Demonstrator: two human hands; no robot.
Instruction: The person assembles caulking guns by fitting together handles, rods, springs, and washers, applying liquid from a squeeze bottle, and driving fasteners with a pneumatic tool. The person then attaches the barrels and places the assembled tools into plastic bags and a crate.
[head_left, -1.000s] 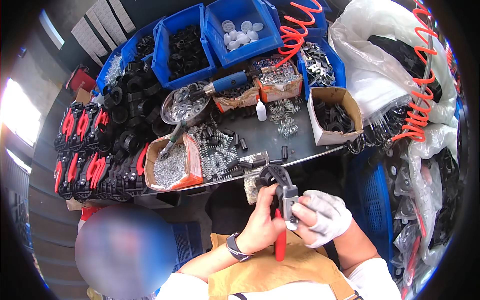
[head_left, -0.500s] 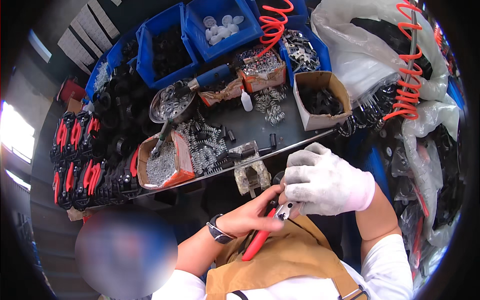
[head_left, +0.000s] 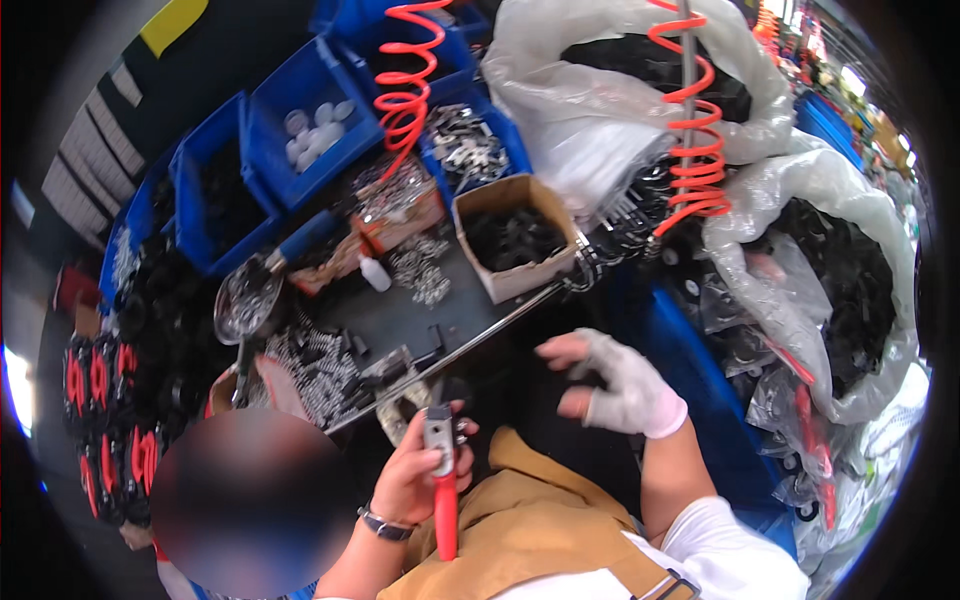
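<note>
My left hand [head_left: 402,485], bare and with a watch at the wrist, is closed around a red-handled plier-like tool [head_left: 446,515]. Its metal head points up and away from me, and its red handle hangs toward my apron. My right hand [head_left: 635,388], in a white glove with bare fingertips, is off the tool and out to the right. Its fingers are apart and hold nothing. Just beyond my left hand, a worn metal fixture [head_left: 400,415] sits at the bench edge, partly hidden by that hand.
Blue bins [head_left: 310,145] of parts line the back of the bench [head_left: 400,340]. A cardboard box [head_left: 520,285] of black parts stands near its edge, with loose springs [head_left: 315,370] to the left. A red coiled hose [head_left: 695,130] hangs beside large plastic bags [head_left: 735,210] at right.
My right hand has let go of the tool and moved away from it, its fingers opening. My left hand now holds the tool alone, more upright. The whole view has turned to the right.
</note>
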